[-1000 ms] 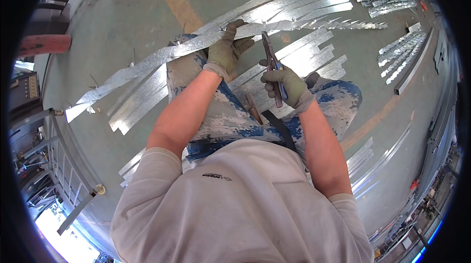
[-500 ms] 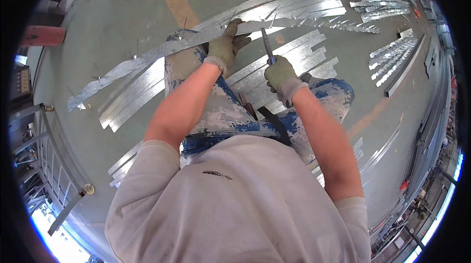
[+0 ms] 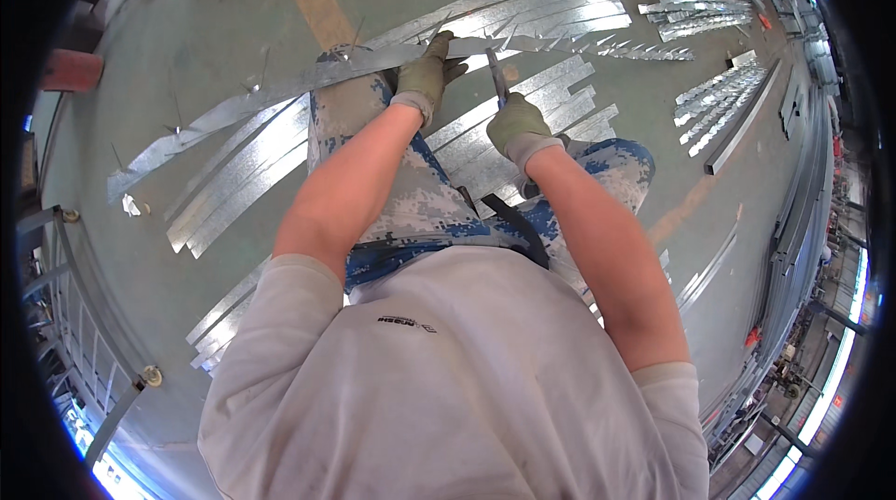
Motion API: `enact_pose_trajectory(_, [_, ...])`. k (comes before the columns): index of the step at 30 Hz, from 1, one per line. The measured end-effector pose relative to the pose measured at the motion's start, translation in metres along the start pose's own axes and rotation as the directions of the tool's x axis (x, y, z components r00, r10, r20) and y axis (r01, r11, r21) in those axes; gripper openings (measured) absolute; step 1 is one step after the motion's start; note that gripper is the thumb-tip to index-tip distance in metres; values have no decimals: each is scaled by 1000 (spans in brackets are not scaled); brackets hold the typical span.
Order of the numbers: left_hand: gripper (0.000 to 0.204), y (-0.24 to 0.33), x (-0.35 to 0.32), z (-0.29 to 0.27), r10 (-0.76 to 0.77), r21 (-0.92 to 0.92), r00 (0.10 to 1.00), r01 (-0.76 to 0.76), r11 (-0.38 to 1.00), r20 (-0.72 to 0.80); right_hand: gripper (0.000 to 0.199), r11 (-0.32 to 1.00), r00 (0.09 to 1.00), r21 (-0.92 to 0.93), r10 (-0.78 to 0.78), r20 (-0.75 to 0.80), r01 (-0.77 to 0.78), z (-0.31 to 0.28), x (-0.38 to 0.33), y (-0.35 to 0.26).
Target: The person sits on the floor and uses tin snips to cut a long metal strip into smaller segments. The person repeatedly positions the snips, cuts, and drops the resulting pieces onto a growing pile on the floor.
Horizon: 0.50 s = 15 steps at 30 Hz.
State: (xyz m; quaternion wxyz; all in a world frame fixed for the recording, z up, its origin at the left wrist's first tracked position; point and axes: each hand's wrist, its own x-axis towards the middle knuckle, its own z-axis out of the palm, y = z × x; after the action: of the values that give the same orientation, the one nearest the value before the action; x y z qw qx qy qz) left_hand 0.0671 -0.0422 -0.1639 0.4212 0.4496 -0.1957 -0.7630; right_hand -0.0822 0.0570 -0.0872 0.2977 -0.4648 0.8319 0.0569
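Note:
A long galvanized metal strip (image 3: 280, 87) with thin tabs bent up along its edge runs across in front of me, over my left knee. My left hand (image 3: 425, 80), in a greenish work glove, is closed round the strip near its middle. In my gloved right hand (image 3: 518, 125) is a narrow, flat metal hand tool (image 3: 497, 78); its exact kind I cannot make out. The tool's far end reaches up to the strip's lower edge, just right of my left hand. Whether the two touch is unclear.
Flat metal strips (image 3: 523, 112) lie fanned on the floor between and beyond my legs. More strips with bent tabs (image 3: 714, 103) lie at the right, beside a long channel (image 3: 744, 117). A wheeled metal frame (image 3: 93, 313) stands at the left, and a red cylinder (image 3: 73, 70) farther back.
The view has shifted slightly, moving the floor things leftward. My right hand has drawn nearer to my left hand with the tool, which now stands steeper. My left hand keeps its hold on the strip.

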Motion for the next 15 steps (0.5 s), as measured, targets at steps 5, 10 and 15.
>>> enact_pose_trajectory(5, [40, -14, 16, -2, 2, -91, 1000, -3, 996, -13, 40, 983, 994, -170, -79, -81, 65, -28, -12, 3])
enact_pose_trajectory(10, [48, -7, 4, 16, -45, -88, 998, 48, 995, 36, 47, 989, 994, -138, 48, -99, -61, -20, -4, 9])
enact_pose_trajectory(15, [43, 1, -7, 0, -54, -221, 998, 49, 974, -17, 43, 994, 999, -105, -12, -42, 7, -23, 4, 16])
